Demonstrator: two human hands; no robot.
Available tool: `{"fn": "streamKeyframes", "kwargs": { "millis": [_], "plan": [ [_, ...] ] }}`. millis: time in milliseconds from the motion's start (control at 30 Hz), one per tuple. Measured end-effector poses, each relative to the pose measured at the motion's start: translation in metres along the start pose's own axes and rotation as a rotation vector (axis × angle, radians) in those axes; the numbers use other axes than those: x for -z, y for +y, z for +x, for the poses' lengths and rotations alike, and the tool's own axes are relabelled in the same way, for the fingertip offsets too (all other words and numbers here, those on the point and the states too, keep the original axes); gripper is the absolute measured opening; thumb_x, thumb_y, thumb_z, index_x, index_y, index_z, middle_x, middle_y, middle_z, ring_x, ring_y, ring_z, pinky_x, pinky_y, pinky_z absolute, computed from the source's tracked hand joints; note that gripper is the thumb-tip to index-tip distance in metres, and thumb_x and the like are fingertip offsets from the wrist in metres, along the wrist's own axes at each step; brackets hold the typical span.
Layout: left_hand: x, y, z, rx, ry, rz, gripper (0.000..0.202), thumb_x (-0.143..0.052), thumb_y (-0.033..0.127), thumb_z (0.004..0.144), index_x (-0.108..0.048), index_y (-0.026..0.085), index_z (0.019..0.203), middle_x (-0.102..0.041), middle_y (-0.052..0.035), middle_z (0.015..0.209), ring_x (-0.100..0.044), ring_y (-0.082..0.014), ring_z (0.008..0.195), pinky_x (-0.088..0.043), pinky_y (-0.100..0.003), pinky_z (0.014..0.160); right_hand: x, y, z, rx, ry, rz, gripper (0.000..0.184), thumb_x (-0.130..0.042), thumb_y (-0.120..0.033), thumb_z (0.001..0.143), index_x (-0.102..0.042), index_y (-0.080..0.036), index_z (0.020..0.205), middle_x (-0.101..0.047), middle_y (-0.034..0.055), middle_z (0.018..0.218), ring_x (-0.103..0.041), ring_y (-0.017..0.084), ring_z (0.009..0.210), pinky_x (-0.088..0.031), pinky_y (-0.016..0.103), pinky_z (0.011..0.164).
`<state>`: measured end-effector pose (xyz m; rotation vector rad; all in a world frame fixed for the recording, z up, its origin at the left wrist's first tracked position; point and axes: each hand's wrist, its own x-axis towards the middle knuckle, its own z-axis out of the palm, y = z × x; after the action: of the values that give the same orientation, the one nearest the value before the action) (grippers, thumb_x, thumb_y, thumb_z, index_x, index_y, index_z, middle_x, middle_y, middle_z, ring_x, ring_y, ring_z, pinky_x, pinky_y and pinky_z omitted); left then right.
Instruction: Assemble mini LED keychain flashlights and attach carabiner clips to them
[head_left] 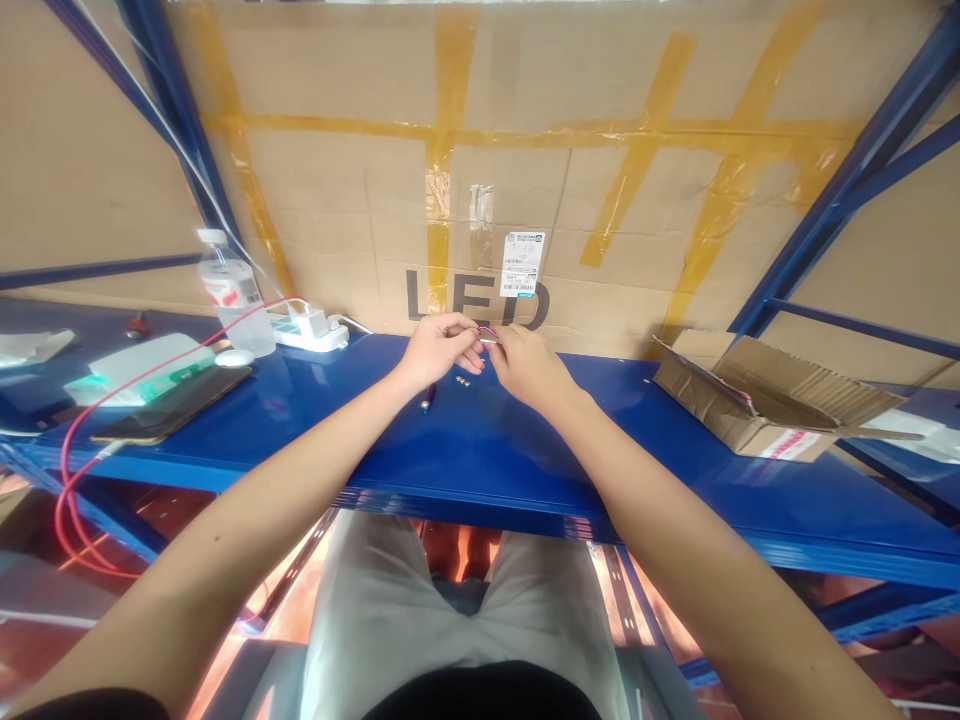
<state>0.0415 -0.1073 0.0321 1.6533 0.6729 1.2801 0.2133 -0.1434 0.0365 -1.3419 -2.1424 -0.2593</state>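
Two bare hands, left (441, 347) and right (528, 366), meet above the counter (517, 440), with one slim purple-and-silver piece (487, 337) between their fingertips. Each grip is drawn in to a pinch on it, thumb against fingers (the piece is too small for its exact form to be told).

Just below the hands lie a cluster of tiny brass-coloured bits (463, 381), three as far as can be counted, and one dark pen-like tool (428, 398). To the left are one clear bottle (241, 300) with a white cap, one white round lid (234, 357), one green-and-white packet (142, 368), one phone (176, 404) and one white power strip (319, 332). One red cable (166, 362) runs to the phone and loops below the edge. To the right sits one small carton (780, 405), its flaps raised.

The counter is glossy blue. Behind it stands a tall cardboard panel (330, 220), crossed by yellow tape and bearing three letters, LED, and one white label (523, 265). Blue metal posts (180, 110) slant up at both sides; sunlight patches the reddish floor (300, 600).
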Motion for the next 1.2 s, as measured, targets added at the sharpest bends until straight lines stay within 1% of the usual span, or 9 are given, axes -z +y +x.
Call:
{"fn": "streamKeyframes", "kwargs": {
  "millis": [167,233,433,600,700,833,900,1000,1200],
  "plan": [
    [0.001,0.001,0.001,0.023,-0.001,0.012,0.018,-0.073,0.028,0.083,-0.065,0.011,0.080,-0.070,-0.0056,0.066,-0.071,-0.0185,0.054,-0.063,-0.032,0.054,-0.003,0.003,0.000,0.027,-0.015,-0.031,0.043,-0.036,-0.022,0.103,-0.051,-0.007,0.141,-0.065,0.0229,0.127,-0.065,0.034,0.107,-0.049,0.043,0.085],
    [0.001,0.001,0.001,0.044,0.009,0.022,0.018,-0.071,0.026,0.084,-0.064,0.011,0.075,-0.068,-0.0051,0.063,-0.070,-0.0181,0.052,-0.062,-0.031,0.051,-0.004,0.003,0.000,0.054,-0.026,-0.028,0.042,-0.036,-0.023,0.103,-0.052,-0.008,0.140,-0.065,0.0222,0.125,-0.065,0.033,0.105,-0.050,0.042,0.084],
    [0.003,0.000,0.002,0.054,-0.006,0.064,0.019,-0.070,0.025,0.084,-0.064,0.011,0.073,-0.067,-0.0049,0.061,-0.064,-0.0144,0.046,-0.055,-0.026,0.043,-0.008,0.007,0.000,0.114,-0.041,0.078,0.031,-0.039,-0.023,0.104,-0.064,-0.013,0.118,-0.068,0.0170,0.111,-0.064,0.027,0.099,-0.047,0.037,0.086],
    [0.003,0.002,0.001,0.062,-0.035,0.044,0.023,-0.073,0.031,0.085,-0.067,0.010,0.079,-0.070,-0.0079,0.067,-0.070,-0.0186,0.053,-0.061,-0.032,0.050,-0.008,0.010,0.001,0.114,0.014,0.177,0.030,-0.039,-0.023,0.103,-0.067,-0.016,0.092,-0.068,0.0122,0.091,-0.061,0.023,0.083,-0.044,0.033,0.076],
    [0.002,0.003,0.000,0.071,-0.045,0.046,0.025,-0.072,0.034,0.086,-0.067,0.010,0.081,-0.071,-0.0100,0.069,-0.072,-0.0213,0.057,-0.063,-0.035,0.054,-0.007,0.010,0.003,0.102,0.047,0.251,0.035,-0.041,-0.024,0.101,-0.060,-0.018,0.072,-0.063,0.0076,0.076,-0.055,0.019,0.072,-0.041,0.031,0.070],
    [0.003,0.002,0.000,0.072,-0.049,0.059,0.026,-0.073,0.035,0.086,-0.067,0.010,0.082,-0.072,-0.0104,0.071,-0.073,-0.0218,0.058,-0.064,-0.035,0.055,-0.003,0.008,0.003,-0.029,0.036,0.436,0.038,-0.048,-0.027,0.097,-0.054,-0.019,0.059,-0.051,0.0016,0.059,-0.049,0.015,0.059,-0.037,0.029,0.059],
    [0.004,0.002,0.000,0.073,-0.054,0.062,0.025,-0.073,0.033,0.087,-0.067,0.010,0.083,-0.073,-0.0104,0.073,-0.074,-0.0219,0.061,-0.065,-0.034,0.058,-0.002,0.008,0.003,-0.150,-0.012,0.594,0.032,-0.053,-0.030,0.094,-0.061,-0.018,0.065,-0.047,-0.0009,0.054,-0.046,0.013,0.051,-0.036,0.028,0.053],
    [0.005,0.002,0.000,0.071,-0.057,0.051,0.021,-0.073,0.029,0.087,-0.068,0.009,0.086,-0.074,-0.0106,0.076,-0.076,-0.0223,0.068,-0.066,-0.034,0.065,-0.001,0.008,0.003,-0.295,-0.063,0.832,0.020,-0.064,-0.034,0.086,-0.072,-0.016,0.082,-0.048,-0.0028,0.053,-0.044,0.011,0.044,-0.035,0.026,0.044],
    [0.005,0.001,0.000,0.083,-0.054,0.035,0.020,-0.075,0.028,0.085,-0.069,0.009,0.087,-0.075,-0.0110,0.077,-0.077,-0.0225,0.070,-0.066,-0.034,0.068,-0.008,0.013,0.005,-0.341,-0.039,0.973,0.024,-0.075,-0.037,0.077,-0.077,-0.014,0.083,-0.050,-0.0020,0.054,-0.042,0.009,0.044,-0.034,0.025,0.040]
  ]
}}
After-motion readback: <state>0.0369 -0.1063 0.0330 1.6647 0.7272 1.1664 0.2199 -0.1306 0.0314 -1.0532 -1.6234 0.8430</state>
